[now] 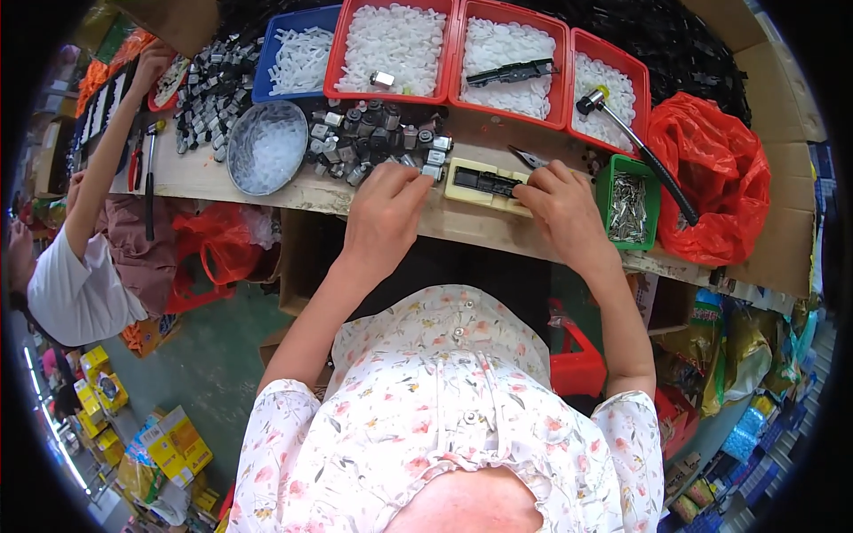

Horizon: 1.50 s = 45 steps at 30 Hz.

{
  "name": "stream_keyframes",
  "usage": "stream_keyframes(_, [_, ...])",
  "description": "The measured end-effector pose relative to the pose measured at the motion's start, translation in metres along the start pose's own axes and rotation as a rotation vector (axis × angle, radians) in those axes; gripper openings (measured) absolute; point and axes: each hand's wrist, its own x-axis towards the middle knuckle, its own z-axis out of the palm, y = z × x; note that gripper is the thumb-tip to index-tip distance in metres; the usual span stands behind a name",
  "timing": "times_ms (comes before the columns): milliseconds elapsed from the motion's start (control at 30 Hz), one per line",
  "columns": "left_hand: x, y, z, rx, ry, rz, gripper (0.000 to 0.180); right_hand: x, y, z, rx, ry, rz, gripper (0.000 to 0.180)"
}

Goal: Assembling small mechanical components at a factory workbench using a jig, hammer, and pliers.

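At the bench edge, both hands, left hand (pixel 384 206) and right hand (pixel 560 202), pinch the cream jig (pixel 481 186), which could slide off if nudged.

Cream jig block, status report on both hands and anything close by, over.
Left hand at cream jig block's left end. Right hand on its right end. Small metal parts crowd behind.

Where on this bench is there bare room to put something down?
Bare wood shows beside the left hand, below the metal bowl, and behind the cream block before the red trays. It is crowded at the pile of small metal parts and around the right hand.
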Motion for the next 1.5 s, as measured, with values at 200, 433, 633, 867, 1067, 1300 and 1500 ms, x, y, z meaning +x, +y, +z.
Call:
stream_keyframes(200, [0.008, -0.012, 0.014, 0.199, -0.118, 0.155, 0.032, 0.006, -0.003, -0.003, -0.02, -0.103, -0.016, 0.028])
stream_keyframes(433, [0.02, -0.011, 0.017, 0.251, -0.26, 0.088, 0.028, 0.002, -0.002, 0.003, 0.092, 0.005, -0.002, 0.025])
stream_keyframes(633, [0.021, -0.004, 0.001, 0.128, -0.168, 0.103, 0.03, -0.002, 0.002, 0.007, 0.12, 0.036, 0.008, 0.022])
stream_keyframes(867, [0.021, 0.015, -0.01, -0.51, -0.081, -0.375, 0.031, 0.002, -0.021, -0.003, 0.063, 0.155, 0.037, 0.031])
stream_keyframes(1067, [0.018, 0.028, 0.013, -1.168, -0.06, -0.767, 0.021, 0.018, -0.058, 0.014, 0.187, 0.38, 0.022, 0.037])
stream_keyframes(1300, [0.019, 0.029, 0.015, -1.288, -0.049, -0.835, 0.022, 0.021, -0.052, 0.02, 0.33, 0.401, 0.031, 0.029])
stream_keyframes(1500, [0.014, 0.025, 0.019, -0.879, -0.006, -0.669, 0.022, 0.027, -0.032, 0.024, 0.323, 0.328, 0.096, 0.028])
